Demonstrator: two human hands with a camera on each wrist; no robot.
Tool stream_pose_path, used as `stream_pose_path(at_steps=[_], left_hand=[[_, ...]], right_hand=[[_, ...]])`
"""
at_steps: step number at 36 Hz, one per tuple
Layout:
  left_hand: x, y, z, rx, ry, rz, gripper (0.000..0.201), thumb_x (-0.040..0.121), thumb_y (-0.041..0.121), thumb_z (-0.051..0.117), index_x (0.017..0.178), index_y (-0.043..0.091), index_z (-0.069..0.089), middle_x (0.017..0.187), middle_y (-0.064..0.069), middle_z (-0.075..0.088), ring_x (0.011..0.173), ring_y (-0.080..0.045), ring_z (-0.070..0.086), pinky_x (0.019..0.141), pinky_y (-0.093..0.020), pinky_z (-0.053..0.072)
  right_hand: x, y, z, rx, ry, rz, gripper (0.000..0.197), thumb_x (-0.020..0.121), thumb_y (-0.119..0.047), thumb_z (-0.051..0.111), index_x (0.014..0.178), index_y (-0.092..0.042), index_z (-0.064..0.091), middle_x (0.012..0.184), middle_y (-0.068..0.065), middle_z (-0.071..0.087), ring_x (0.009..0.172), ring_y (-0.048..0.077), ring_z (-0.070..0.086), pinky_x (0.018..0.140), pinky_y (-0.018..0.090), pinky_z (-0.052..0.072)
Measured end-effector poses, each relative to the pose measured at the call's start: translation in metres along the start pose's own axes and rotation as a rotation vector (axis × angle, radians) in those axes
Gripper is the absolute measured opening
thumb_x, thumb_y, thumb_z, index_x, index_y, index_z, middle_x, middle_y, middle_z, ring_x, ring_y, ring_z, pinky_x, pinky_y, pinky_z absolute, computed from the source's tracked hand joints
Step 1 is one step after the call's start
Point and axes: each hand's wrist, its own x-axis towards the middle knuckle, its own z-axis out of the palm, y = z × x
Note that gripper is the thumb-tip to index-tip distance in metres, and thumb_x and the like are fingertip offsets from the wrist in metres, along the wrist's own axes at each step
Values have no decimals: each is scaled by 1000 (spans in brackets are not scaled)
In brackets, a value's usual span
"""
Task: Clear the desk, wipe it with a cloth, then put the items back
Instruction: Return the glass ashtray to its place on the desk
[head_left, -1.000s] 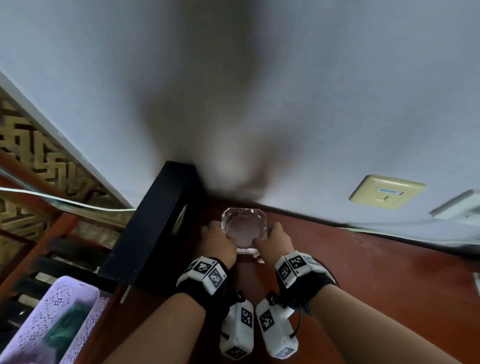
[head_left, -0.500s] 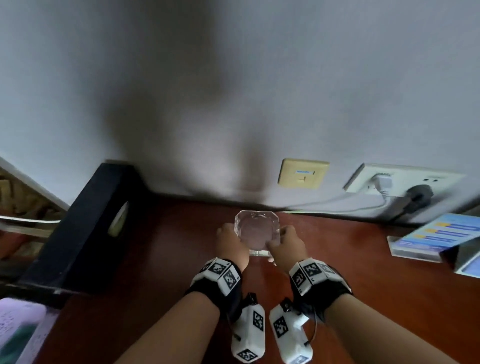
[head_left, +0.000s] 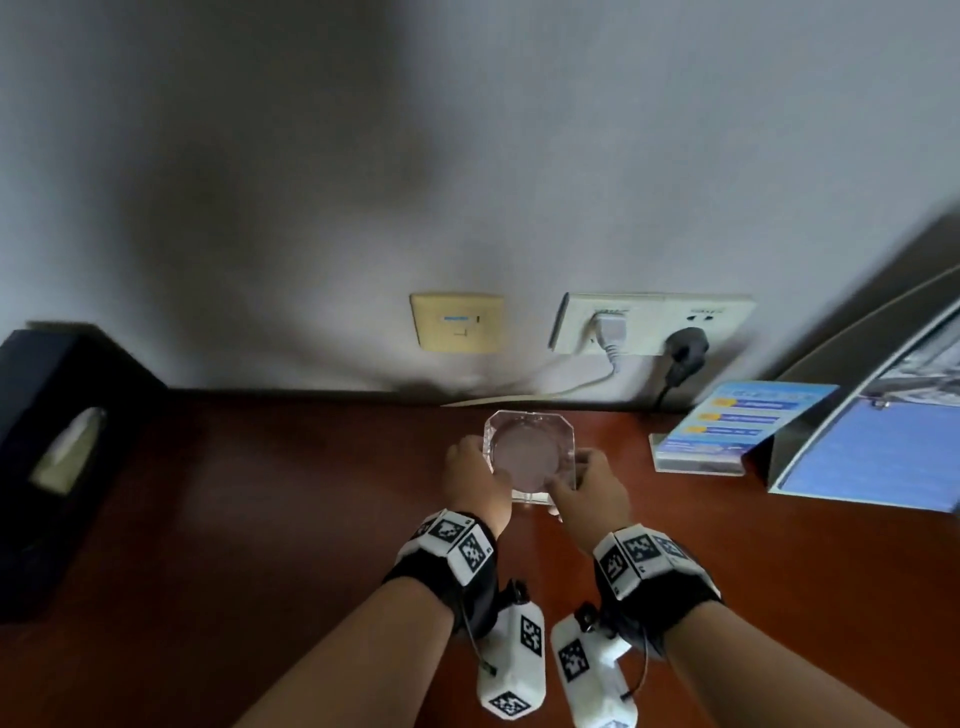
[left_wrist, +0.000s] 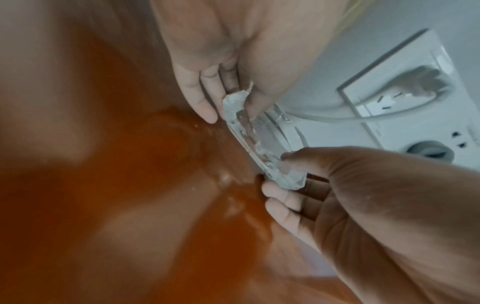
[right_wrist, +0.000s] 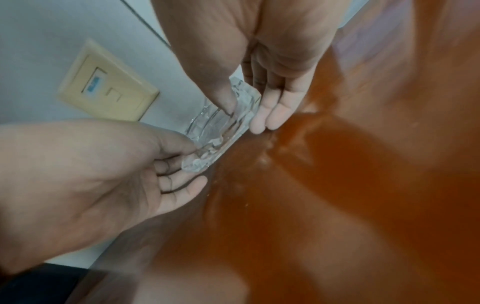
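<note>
— Where is the glass ashtray?

— Between the two hands, toward the back of the tabletop, close to the wall. The left hand has its left side and the right hand its right side.

— And the grip?

— Each grip is holding the ashtray, with the thumb on the rim and the fingers under the base. I cannot tell whether the base touches the wood.

— What is around it?

— Behind it on the wall are a yellow plate and a white socket with a white plug and a black plug in it. To the right is a blue leaflet stand, and beside that a blue folder. Far to the left is a black tissue box.
</note>
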Motion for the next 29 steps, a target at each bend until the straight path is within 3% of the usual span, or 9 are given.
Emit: stream_pose_path(at_steps=[6, 11, 16, 25, 29], left_hand=[[-5, 20, 26, 41, -39, 11, 29, 86, 8, 51, 115, 5, 54, 122, -13, 52, 113, -29, 51, 90, -32, 40], [-9, 30, 41, 81, -80, -14, 27, 87, 14, 52, 113, 12, 54, 123, -8, 51, 110, -28, 55, 97, -43, 43], [-10, 39, 50, 142, -84, -35, 29, 89, 20, 51, 119, 18, 52, 126, -3, 48, 115, -26, 53, 97, -43, 40], [-10, 45, 56, 170, -87, -40, 30, 90, 23, 53, 119, 18, 49, 126, -4, 46, 116, -27, 52, 98, -43, 38], [-10, 44, 57, 204, -91, -35, 31, 90, 25, 53, 119, 17, 46, 127, -4, 44, 117, -27, 50, 97, -43, 35]], right_hand=[[8, 18, -26, 23, 13, 19, 40, 82, -18, 63, 119, -13, 48, 104, 7, 66, 99, 27, 61, 77, 25, 40], [21, 33, -36, 23, 23, 17, 40, 77, -16, 66, 114, -12, 52, 105, 8, 64, 96, 26, 61, 83, 33, 48], [27, 41, -43, 45, 40, -3, 31, 79, -18, 67, 107, -12, 56, 101, 6, 65, 93, 24, 61, 78, 30, 46], [36, 45, -49, 22, 24, -18, 34, 85, -16, 59, 118, -7, 56, 113, 13, 61, 99, 27, 59, 76, 28, 44], [37, 45, -48, 0, 15, -12, 36, 86, -17, 57, 121, -9, 54, 116, 13, 59, 101, 28, 59, 83, 32, 47]])
